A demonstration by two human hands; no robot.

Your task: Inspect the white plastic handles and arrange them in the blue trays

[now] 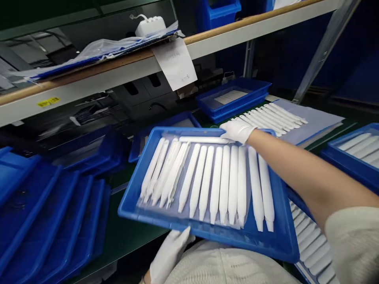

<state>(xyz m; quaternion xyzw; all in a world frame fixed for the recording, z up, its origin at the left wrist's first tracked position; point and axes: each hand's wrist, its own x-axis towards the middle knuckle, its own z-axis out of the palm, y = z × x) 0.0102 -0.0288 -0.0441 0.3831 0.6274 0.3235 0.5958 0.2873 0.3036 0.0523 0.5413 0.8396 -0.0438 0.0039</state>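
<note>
A shallow blue plastic tray (284, 238) is held tilted above the bench front, close to my body. In it lies a row of slim white tapered tubes (217, 181), with one white tube (198, 139) crosswise along the far wall. My left hand (170, 254), in a white glove, grips the near edge from below, its thumb at the rim. My right hand (239, 131), also gloved, is closed over the far rim. Its fingertips come down by the crosswise tube's end; whether they touch it, I cannot tell.
Nested blue trays (68, 221) lean at the left. Beyond the held tray, more white tubes (266, 118) lie on a pale sheet (314, 118), beside stacked blue trays (204, 106). Filled trays stand at the right (334, 154) and below. A shelf edge (225, 39) crosses above.
</note>
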